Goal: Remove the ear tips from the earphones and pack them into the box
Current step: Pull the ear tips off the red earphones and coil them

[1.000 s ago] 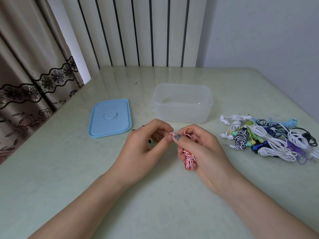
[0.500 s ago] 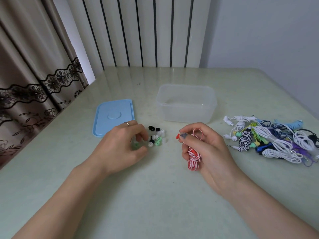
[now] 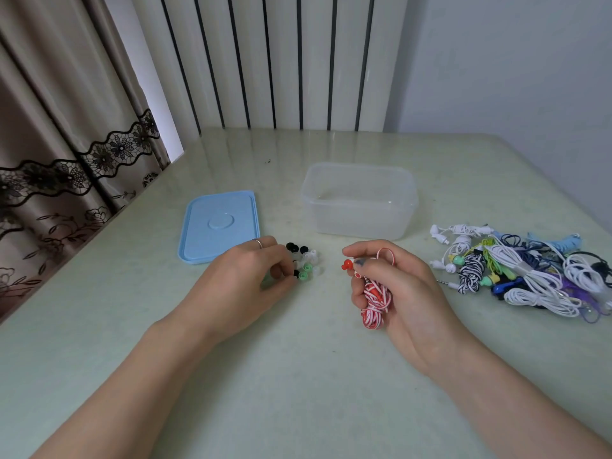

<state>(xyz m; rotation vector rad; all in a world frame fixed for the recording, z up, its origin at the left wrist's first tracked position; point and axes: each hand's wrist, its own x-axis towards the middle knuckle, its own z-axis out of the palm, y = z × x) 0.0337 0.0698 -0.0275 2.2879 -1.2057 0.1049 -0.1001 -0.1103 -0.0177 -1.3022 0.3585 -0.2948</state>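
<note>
While the right hand grips the red-striped earphones, coil hanging downward, its bare red earbud points left. The left hand, fingers curled, rests at the loose ear tips beside the box; whether it pinches one is unclear.

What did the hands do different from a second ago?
The left hand left the right hand and went left, down to the little pile of ear tips on the table. The right hand kept gripping the red-and-white earphones. The box, blue lid and earphone pile stayed put.
</note>
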